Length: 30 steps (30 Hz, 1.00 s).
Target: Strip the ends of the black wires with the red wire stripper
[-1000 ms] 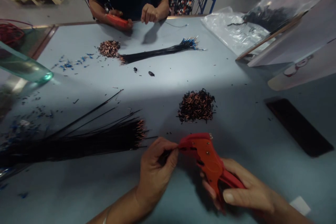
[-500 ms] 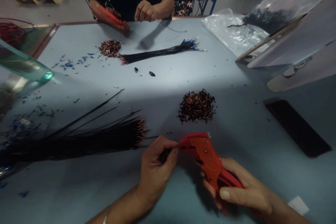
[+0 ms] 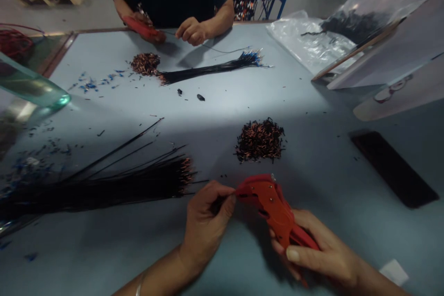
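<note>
My right hand [image 3: 312, 249] is wrapped round the handles of a red wire stripper [image 3: 270, 203], whose head points left. At the stripper's tip, my left hand [image 3: 210, 217] pinches a thin black wire [image 3: 233, 194] between thumb and forefinger; most of the wire is hidden by the fingers. To the left of that hand lies a thick bundle of black wires [image 3: 121, 189] with bare copper ends. Beyond the stripper sits a pile of short black and copper offcuts [image 3: 260, 141].
Across the table [image 3: 215, 115], a person [image 3: 194, 30] holds a red tool and a wire. Near them lie a smaller wire bundle [image 3: 208, 69] and a copper pile [image 3: 144, 63]. A black phone-like slab [image 3: 393, 169] and plastic bags [image 3: 308, 39] are at the right.
The stripper and my right hand have shifted slightly, while my left hand has stayed in place. Across the table, the person's hands have moved, and their wire now shows between hand and tool.
</note>
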Each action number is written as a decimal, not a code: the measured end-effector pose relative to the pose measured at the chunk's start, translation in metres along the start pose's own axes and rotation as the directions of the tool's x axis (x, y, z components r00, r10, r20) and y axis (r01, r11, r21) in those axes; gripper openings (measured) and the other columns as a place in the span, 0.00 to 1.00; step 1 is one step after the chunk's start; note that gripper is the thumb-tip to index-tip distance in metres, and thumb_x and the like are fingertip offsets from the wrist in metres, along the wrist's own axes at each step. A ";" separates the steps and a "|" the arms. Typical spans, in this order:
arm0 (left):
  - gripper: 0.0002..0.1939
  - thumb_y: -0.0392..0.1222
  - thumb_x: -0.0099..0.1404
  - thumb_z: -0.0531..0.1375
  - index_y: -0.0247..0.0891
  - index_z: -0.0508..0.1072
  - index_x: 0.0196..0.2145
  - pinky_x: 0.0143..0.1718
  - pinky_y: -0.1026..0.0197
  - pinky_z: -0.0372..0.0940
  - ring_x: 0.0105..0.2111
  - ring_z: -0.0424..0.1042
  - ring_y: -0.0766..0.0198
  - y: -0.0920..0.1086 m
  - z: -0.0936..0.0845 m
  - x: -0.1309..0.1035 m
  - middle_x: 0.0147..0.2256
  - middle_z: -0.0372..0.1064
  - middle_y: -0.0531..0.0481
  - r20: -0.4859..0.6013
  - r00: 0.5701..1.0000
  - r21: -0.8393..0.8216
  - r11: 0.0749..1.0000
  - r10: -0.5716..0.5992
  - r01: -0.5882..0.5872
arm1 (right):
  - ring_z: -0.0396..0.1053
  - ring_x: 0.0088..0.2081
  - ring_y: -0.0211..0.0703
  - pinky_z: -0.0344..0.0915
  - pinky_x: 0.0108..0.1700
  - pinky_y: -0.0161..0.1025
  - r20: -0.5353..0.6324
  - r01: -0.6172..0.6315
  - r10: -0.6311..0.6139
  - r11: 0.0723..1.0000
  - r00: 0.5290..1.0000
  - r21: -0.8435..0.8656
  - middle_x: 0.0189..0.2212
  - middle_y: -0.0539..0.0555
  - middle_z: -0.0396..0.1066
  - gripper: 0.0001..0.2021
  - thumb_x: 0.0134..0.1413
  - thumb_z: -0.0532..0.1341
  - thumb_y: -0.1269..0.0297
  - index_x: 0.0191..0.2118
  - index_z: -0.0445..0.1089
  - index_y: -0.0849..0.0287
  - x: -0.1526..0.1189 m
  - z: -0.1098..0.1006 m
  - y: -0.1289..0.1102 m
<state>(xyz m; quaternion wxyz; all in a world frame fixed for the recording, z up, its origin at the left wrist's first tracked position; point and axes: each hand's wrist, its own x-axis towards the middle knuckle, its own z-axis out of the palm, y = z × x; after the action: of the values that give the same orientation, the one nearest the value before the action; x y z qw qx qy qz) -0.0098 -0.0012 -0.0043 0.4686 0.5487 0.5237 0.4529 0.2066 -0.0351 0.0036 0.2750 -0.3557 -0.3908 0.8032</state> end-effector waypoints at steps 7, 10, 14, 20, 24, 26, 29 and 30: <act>0.05 0.35 0.62 0.62 0.41 0.77 0.30 0.27 0.69 0.58 0.25 0.64 0.71 -0.001 0.000 -0.001 0.24 0.66 0.57 0.023 1.000 0.019 1.000 0.008 -0.009 | 0.59 0.16 0.29 0.58 0.16 0.26 -0.033 0.004 -0.006 0.997 0.999 -0.074 0.20 0.47 0.62 0.15 0.53 0.64 0.54 0.34 0.64 0.62 -0.001 0.001 0.000; 0.04 0.35 0.62 0.62 0.40 0.77 0.29 0.27 0.68 0.58 0.25 0.64 0.70 0.000 0.000 -0.001 0.24 0.66 0.56 0.028 1.000 0.023 1.000 0.011 -0.012 | 0.56 0.14 0.27 0.53 0.15 0.25 -0.037 -0.007 0.004 0.998 0.999 -0.069 0.17 0.44 0.58 0.16 0.53 0.63 0.53 0.32 0.62 0.61 0.001 0.003 0.000; 0.04 0.36 0.63 0.62 0.40 0.77 0.30 0.27 0.68 0.59 0.25 0.64 0.70 0.001 0.000 -0.001 0.24 0.66 0.56 0.012 1.000 0.007 1.000 -0.005 0.005 | 0.54 0.14 0.27 0.53 0.14 0.24 -0.039 -0.016 0.014 0.999 0.999 -0.046 0.16 0.43 0.55 0.17 0.51 0.64 0.52 0.30 0.61 0.60 0.004 0.003 0.003; 0.05 0.37 0.63 0.62 0.40 0.77 0.30 0.27 0.67 0.58 0.24 0.64 0.69 0.003 0.001 0.000 0.23 0.66 0.55 0.024 0.998 0.028 0.998 0.052 -0.053 | 0.57 0.14 0.28 0.54 0.15 0.25 -0.030 -0.012 0.014 0.997 0.999 0.075 0.18 0.46 0.60 0.16 0.49 0.66 0.54 0.32 0.65 0.63 0.002 0.001 0.007; 0.05 0.36 0.63 0.62 0.40 0.76 0.29 0.27 0.68 0.58 0.24 0.64 0.69 0.004 0.001 0.000 0.23 0.65 0.55 0.010 0.997 0.059 0.995 0.075 -0.075 | 0.59 0.14 0.28 0.57 0.15 0.25 -0.012 -0.028 0.030 0.990 0.999 0.140 0.18 0.47 0.61 0.16 0.48 0.67 0.56 0.32 0.66 0.65 0.001 0.001 0.005; 0.05 0.35 0.63 0.62 0.39 0.76 0.29 0.27 0.68 0.59 0.25 0.64 0.69 0.004 0.001 0.000 0.23 0.66 0.55 0.000 0.997 0.070 0.994 0.082 -0.082 | 0.59 0.14 0.28 0.57 0.15 0.25 -0.030 -0.039 0.045 0.985 0.999 0.168 0.19 0.48 0.62 0.16 0.47 0.68 0.56 0.32 0.67 0.65 0.001 0.001 0.003; 0.05 0.35 0.63 0.62 0.39 0.75 0.29 0.27 0.68 0.59 0.25 0.65 0.69 0.004 0.000 0.000 0.23 0.66 0.56 -0.011 0.996 0.081 0.993 0.090 -0.089 | 0.60 0.15 0.29 0.58 0.15 0.25 -0.016 -0.062 0.067 0.977 0.998 0.205 0.19 0.48 0.63 0.16 0.47 0.68 0.57 0.33 0.67 0.65 0.000 0.000 0.003; 0.05 0.35 0.63 0.62 0.39 0.75 0.29 0.27 0.68 0.59 0.24 0.65 0.69 0.004 0.000 0.000 0.23 0.66 0.56 -0.013 0.996 0.083 0.993 0.090 -0.088 | 0.60 0.14 0.29 0.58 0.15 0.25 0.002 -0.072 0.073 0.974 0.997 0.216 0.18 0.48 0.63 0.16 0.47 0.68 0.57 0.33 0.67 0.65 0.000 -0.001 0.004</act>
<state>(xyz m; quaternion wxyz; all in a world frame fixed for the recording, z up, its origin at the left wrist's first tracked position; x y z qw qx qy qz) -0.0088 -0.0017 -0.0004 0.4208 0.5865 0.5206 0.4560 0.2066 -0.0368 0.0000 0.2835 -0.3401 -0.2871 0.8495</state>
